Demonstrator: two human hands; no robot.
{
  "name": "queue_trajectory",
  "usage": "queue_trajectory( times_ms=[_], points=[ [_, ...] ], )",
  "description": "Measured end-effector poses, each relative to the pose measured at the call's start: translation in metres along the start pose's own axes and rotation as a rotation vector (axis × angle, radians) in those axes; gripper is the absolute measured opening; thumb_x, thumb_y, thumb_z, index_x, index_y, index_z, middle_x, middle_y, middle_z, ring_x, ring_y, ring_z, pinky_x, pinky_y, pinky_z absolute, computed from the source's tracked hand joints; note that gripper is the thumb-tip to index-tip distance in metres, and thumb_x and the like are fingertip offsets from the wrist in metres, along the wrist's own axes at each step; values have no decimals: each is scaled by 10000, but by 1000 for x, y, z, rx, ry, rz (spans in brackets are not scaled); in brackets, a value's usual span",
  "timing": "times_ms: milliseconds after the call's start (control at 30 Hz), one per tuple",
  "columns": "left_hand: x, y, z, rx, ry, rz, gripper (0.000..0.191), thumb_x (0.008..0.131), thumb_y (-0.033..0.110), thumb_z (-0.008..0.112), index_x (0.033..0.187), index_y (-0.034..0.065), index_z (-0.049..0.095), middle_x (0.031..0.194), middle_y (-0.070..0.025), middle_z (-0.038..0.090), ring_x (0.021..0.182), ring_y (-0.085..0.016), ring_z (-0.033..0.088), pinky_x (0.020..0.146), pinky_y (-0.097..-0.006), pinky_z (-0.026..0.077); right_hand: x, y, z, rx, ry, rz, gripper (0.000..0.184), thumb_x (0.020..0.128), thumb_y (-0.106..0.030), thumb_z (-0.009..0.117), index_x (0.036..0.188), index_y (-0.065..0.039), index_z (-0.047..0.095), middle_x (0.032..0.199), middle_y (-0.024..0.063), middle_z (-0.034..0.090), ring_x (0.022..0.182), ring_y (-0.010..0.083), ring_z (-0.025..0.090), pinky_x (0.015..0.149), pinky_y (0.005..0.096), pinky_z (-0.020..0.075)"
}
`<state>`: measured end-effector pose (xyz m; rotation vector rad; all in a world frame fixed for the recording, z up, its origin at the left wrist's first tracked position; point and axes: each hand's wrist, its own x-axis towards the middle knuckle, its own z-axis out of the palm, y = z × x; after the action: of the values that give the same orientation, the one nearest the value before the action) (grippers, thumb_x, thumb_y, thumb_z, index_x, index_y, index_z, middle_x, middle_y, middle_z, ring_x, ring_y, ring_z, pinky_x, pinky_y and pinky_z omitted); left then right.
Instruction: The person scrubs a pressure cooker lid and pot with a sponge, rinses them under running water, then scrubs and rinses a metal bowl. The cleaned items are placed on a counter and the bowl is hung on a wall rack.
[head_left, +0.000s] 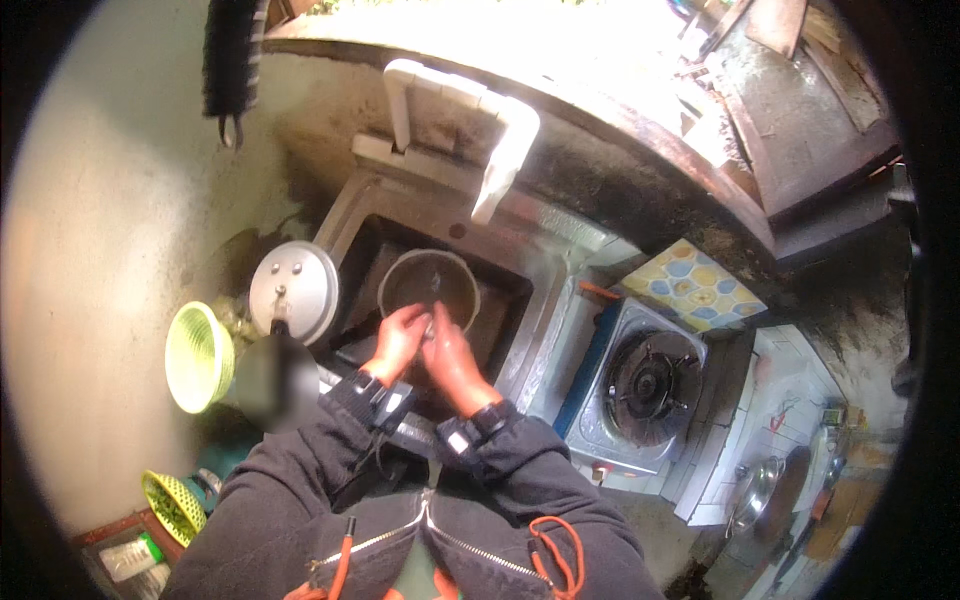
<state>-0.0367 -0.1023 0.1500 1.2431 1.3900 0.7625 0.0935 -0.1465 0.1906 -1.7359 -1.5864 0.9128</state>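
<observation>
My left hand (396, 343) and my right hand (452, 354) meet over the near rim of a round pot or basin (384, 281). It stands in a dark rectangular sink (517, 300) and seems to hold dark liquid. The fingers of both hands are drawn together. Something small and pale shows between them, too blurred to name, and I cannot tell which hand grips it. Above the sink a thick white pipe faucet (491, 180) bends down toward the basin's far side.
A pressure cooker lid (289, 289) rests left of the sink, by a green plastic basket (199, 358). Right of the sink stands a single-burner gas stove (646, 386), with a patterned panel (694, 286) behind it. A yellow colander (174, 506) with greens sits lower left.
</observation>
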Motion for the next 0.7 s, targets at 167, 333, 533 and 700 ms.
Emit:
queue_trajectory(
  times_ms=[167, 333, 533, 700],
  points=[
    [-9, 16, -2, -4, -84, 76, 324, 935, 171, 683, 1193, -23, 660, 1085, -120, 716, 973, -142, 661, 867, -280, 526, 8, 25, -1, 1159, -35, 561, 533, 886, -65, 599, 1381, 66, 450, 1127, 141, 658, 981, 210, 649, 848, 320, 531],
    [-7, 22, -2, -109, -79, 90, 307, 940, 170, 685, 1181, -19, 666, 1057, -99, 717, 955, -125, 655, 855, -267, 520, 7, 45, 12, 1834, -85, 733, 236, 925, -58, 583, 1154, -5, 590, 1111, 122, 673, 1012, 263, 663, 920, 382, 538],
    [-1, 14, 12, -587, -1, -248, 287, 944, 158, 667, 1151, -39, 648, 1051, -121, 682, 934, -189, 640, 846, -313, 526, 3, 34, 37, 2006, 139, 766, 235, 922, -106, 615, 1148, -41, 605, 1098, 115, 680, 976, 264, 663, 860, 394, 552],
    [15, 12, -6, -1231, 145, -535, 286, 995, 141, 582, 1168, -84, 549, 1181, -196, 596, 1050, -307, 617, 957, -402, 554, 12, 45, -19, 1744, 327, 648, 305, 878, -190, 641, 1164, -87, 622, 1071, 80, 679, 937, 226, 640, 781, 370, 534]
  ],
)
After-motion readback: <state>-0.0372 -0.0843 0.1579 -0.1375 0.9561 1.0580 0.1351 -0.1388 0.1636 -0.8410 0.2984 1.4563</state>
